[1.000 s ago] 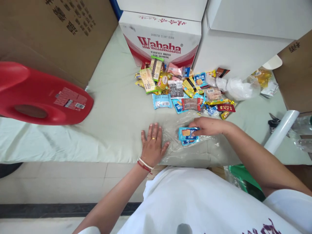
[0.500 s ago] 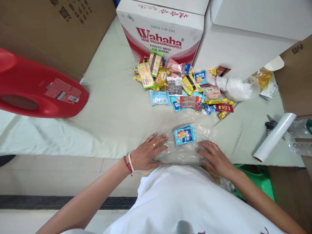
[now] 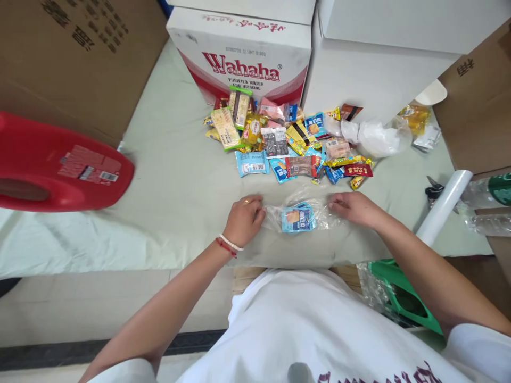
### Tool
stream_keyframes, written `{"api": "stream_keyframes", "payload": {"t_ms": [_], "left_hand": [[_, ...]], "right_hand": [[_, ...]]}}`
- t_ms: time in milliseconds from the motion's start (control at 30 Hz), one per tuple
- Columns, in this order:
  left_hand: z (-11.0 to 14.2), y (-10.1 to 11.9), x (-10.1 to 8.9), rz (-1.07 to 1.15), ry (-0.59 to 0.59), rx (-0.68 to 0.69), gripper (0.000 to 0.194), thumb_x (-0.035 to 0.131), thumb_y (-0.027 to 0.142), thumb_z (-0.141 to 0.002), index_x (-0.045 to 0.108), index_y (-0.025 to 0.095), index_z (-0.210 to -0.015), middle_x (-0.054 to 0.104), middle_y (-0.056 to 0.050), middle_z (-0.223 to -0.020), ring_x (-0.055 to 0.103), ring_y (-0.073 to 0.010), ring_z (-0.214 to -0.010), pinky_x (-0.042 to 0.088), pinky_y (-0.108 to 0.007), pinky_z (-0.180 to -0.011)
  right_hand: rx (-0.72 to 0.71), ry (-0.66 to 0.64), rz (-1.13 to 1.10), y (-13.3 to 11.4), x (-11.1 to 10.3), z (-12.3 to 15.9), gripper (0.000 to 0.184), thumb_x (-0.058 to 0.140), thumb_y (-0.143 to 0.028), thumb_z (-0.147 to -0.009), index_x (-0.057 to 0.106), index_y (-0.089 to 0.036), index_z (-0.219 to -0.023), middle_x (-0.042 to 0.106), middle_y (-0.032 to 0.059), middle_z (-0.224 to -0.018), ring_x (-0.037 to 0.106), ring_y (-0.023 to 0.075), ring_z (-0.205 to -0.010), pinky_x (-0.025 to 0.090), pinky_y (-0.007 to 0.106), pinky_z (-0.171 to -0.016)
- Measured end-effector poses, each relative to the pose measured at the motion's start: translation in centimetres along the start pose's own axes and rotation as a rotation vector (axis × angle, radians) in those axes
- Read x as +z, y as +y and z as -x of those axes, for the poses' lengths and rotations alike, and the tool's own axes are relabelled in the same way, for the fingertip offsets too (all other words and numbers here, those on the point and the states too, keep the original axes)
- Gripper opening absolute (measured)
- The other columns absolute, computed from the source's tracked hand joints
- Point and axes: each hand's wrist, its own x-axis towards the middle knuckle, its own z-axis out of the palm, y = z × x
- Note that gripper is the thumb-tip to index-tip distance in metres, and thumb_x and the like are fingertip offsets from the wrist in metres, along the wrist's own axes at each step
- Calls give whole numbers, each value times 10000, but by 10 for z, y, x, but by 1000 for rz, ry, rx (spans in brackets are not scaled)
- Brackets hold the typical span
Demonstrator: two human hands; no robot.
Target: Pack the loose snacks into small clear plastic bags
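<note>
A small blue snack packet (image 3: pixel 298 218) with a food picture lies on the cloth-covered table in front of me, with another packet edge showing behind it. Clear plastic film (image 3: pixel 325 213) spreads under and around it, its near edge folded up toward the packet. My left hand (image 3: pixel 244 217) pinches the film's left end between thumb and fingers. At the opposite end, my right hand (image 3: pixel 353 207) has its fingers closed on the film. Just beyond lies a heap of wrapped snacks, among them a brown packet with red ends (image 3: pixel 301 166) and a light-blue packet (image 3: pixel 252 163).
Behind the snacks stand a Wahaha box (image 3: pixel 243 64) and a white box (image 3: pixel 359 80). A red jug (image 3: pixel 91 183) lies at left. To the right are a white roll (image 3: pixel 445 206), black scissors (image 3: pixel 434 190) and clear bottles (image 3: pixel 489 194). A green stool (image 3: pixel 399 292) sits below the table edge.
Both hands have moved forward, away from my body, and closed on the film's ends. The film's near edge has been lifted and folded toward the blue packet. The view has shifted slightly.
</note>
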Motion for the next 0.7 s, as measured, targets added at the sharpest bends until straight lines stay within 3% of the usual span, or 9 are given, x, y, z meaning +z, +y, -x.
{"api": "stream_keyframes", "payload": {"t_ms": [67,133,167,267,367,467,567,633,700], "left_hand": [[-3,4,6,-61,60,-73,181,532,275,-899,651,201,-784,717,-141,-1229,625,-335,-1175,515,-531,-984],[-3,5,10,-68,122,-98,140,557,248,-856,665,190,-925,688,-153,-1246,601,-346,-1178,505,-526,-990],[-3,5,12,-48,146,-94,208,559,231,-836,654,180,-1013,672,-158,-1252,595,-340,-1183,501,-515,-999],[1,4,14,50,185,-61,398,552,211,-792,583,161,-1186,629,-167,-1278,578,-316,-1226,491,-478,-1028],[6,2,16,110,183,-22,502,567,272,-807,523,162,-1296,602,-166,-1324,552,-315,-1277,461,-482,-1066],[11,1,20,127,186,12,627,594,335,-828,449,149,-1408,592,-177,-1362,551,-324,-1294,432,-492,-1091],[11,2,27,136,220,10,718,610,387,-859,371,147,-1492,589,-192,-1397,586,-322,-1257,435,-488,-1074],[7,7,30,132,248,-29,800,638,452,-867,320,141,-1533,608,-196,-1386,632,-317,-1178,458,-479,-1030],[-2,12,30,101,245,-97,886,686,503,-843,311,116,-1546,666,-184,-1295,674,-312,-1081,484,-455,-967]], "right_hand": [[-6,121,250,-12,-8,-9,293,536,-374,-963,734,-188,-1074,701,121,-953,616,257,-865,474,341,-735],[-185,247,348,-29,-12,-20,382,577,-278,-937,683,-192,-1294,662,167,-1233,572,319,-1100,486,406,-880],[-330,273,352,-39,-11,-27,456,580,-225,-930,638,-201,-1381,608,168,-1360,517,337,-1213,468,444,-967],[-730,186,323,-63,-3,-54,489,568,-124,-921,653,-246,-1387,481,104,-1554,361,347,-1403,361,527,-1123],[-898,28,246,-82,5,-82,267,633,-212,-928,777,-249,-1150,534,72,-1508,390,341,-1388,365,507,-1107],[-847,-95,166,-97,3,-101,204,623,-294,-954,796,-202,-1008,682,99,-1258,576,270,-1158,426,397,-990],[-559,-117,228,-112,-1,-110,338,517,-353,-1013,779,-143,-974,729,115,-994,632,218,-882,420,315,-780],[-367,-71,291,-120,-2,-113,446,438,-417,-1048,772,-137,-958,730,127,-937,629,223,-848,376,303,-705],[-269,-33,317,-125,-1,-113,497,394,-455,-1062,769,-144,-962,735,136,-949,629,228,-874,345,298,-681]]}}
